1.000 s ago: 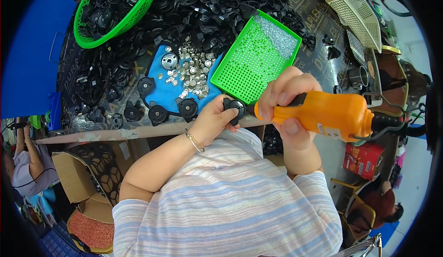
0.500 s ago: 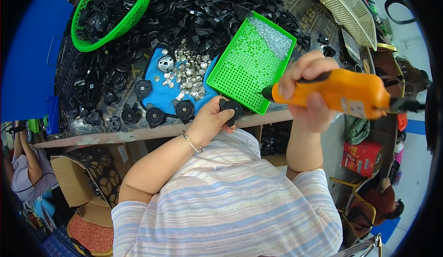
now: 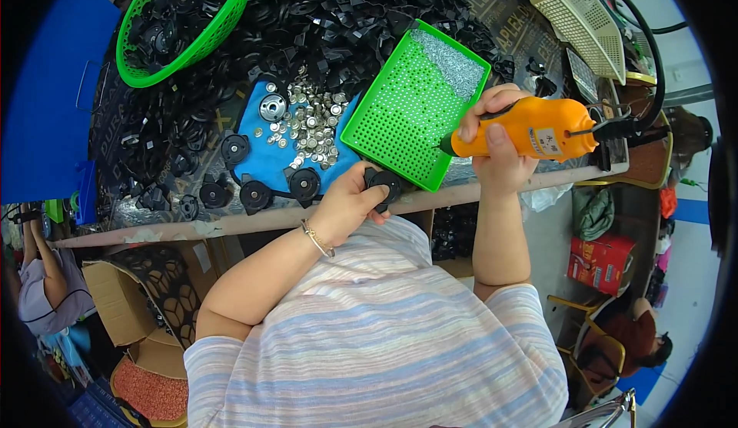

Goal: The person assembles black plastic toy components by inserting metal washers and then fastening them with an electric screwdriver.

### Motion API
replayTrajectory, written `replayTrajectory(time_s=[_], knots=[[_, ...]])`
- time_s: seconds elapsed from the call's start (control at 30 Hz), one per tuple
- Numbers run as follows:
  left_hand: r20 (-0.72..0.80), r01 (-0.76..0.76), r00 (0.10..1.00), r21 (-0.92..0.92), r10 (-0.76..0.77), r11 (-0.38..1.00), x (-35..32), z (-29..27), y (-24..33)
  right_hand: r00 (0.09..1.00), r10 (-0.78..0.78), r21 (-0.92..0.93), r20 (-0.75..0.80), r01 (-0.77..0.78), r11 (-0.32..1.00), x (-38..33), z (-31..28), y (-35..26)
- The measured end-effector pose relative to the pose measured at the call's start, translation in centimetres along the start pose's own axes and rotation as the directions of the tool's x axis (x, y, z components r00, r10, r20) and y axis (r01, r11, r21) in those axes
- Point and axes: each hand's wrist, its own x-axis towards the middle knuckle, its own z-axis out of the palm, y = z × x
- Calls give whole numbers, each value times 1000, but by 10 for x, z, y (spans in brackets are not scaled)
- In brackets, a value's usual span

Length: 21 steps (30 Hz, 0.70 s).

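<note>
The part [image 3: 384, 187] is just below the near edge of the tray [image 3: 400, 120], over the table's front edge. It is black and round, with a raised rim that catches a little light and a blocky tab on its left side. Detail at its centre is too dark to make out. The left hand [image 3: 350, 205] pinches it, thumb laid across the tab and fingertips curled beneath.

The right hand [image 3: 503, 139], just right of the tray, is wrapped around the driver [image 3: 550, 128]. The driver's body is smooth, bright orange and rounded, fatter toward the rear, with a black strip along the grip and a pale label on its side. Its black nose points left and overlaps the tray's right edge in view; whether they touch, I cannot tell. At the rear are a bent metal hook and a black cable.

The tray is green and perforated, with silver bits [image 3: 453, 66] heaped in its far right corner, too small to tell their shape. Left of the tray, a blue cloth [image 3: 261, 151] bears shiny metal caps [image 3: 315, 120] and a larger metal disc [image 3: 272, 107]. Black discs [image 3: 304, 184] line the cloth's near side.
</note>
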Motion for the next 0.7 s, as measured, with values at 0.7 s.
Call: replayTrajectory(time_s=[0.7], knots=[[50, -21, 999, 83, 17, 996, 2, -5, -2, 974, 127, 107, 187, -149, 983, -5, 50, -45]])
